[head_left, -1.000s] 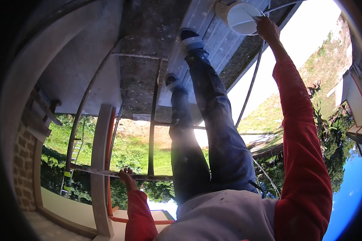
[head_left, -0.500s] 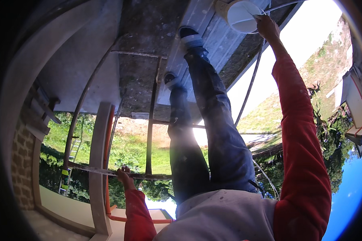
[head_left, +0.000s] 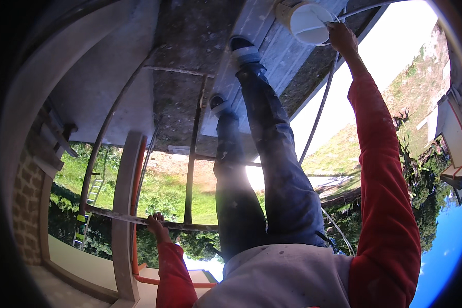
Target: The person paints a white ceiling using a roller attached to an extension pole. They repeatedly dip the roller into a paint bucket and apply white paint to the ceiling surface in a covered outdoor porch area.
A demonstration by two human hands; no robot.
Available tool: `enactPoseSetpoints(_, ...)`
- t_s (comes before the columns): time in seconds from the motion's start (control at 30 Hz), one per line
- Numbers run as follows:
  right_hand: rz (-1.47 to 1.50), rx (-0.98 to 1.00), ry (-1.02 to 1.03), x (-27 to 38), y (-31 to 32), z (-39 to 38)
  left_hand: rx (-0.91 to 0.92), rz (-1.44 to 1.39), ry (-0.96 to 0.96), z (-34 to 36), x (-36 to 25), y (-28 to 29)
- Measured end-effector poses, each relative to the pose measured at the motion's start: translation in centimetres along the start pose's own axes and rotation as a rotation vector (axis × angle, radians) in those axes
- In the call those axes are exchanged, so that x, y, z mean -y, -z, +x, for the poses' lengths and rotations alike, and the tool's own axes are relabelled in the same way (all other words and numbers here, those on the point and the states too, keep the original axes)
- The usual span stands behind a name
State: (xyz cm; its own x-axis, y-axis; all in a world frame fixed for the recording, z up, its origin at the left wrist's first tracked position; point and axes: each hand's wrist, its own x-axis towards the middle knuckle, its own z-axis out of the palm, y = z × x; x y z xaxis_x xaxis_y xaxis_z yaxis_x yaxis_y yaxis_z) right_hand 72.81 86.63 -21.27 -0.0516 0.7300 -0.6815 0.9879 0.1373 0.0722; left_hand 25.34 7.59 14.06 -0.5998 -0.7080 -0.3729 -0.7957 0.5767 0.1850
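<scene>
At the upper right, my right hand (head_left: pixel 343 38) is closed at the edge of a white bucket (head_left: pixel 287 18), beside a thin pale strip that crosses its mouth. Whether the fingers grip the rim or the bucket's handle I cannot make out. The bucket sits tilted in view over the grey planks (head_left: pixel 264 77). Low on the left, my left hand (head_left: pixel 158 227) is closed round a paint-spattered metal bar (head_left: pixel 126 217) of a scaffold frame, with the arm bent near my body. My feet stand on the planks, one shoe (head_left: pixel 244 47) farther out than the other.
Thin scaffold uprights (head_left: pixel 191 174) and a curved frame tube (head_left: pixel 105 128) stand left of my legs. A pale post (head_left: pixel 122 215) and an orange pipe (head_left: pixel 135 246) run beside the left hand. Grass (head_left: pixel 174 197) lies beyond the frame, with a ladder (head_left: pixel 93 192) at the far left.
The view has shifted very slightly. Both hands keep their holds on the bucket and the bar.
</scene>
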Motion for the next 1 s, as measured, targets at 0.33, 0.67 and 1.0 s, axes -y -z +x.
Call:
enactPoseSetpoints(0.33, -0.101, 0.023, -0.066, 1.4, -0.4, 1.6, 0.018, -0.016, 0.007, -0.4, -0.4, -1.1)
enactPoseSetpoints(0.67, -0.049, 0.009, 0.002, -0.7, 0.6, -2.1, 0.031, -0.025, 0.019, -1.4, 0.5, -0.1)
enactPoseSetpoints(1.0, -0.066, -0.103, 0.100, -1.5, -5.5, 4.9, 0.038, -0.005, -0.020, -1.2, -1.4, -1.4)
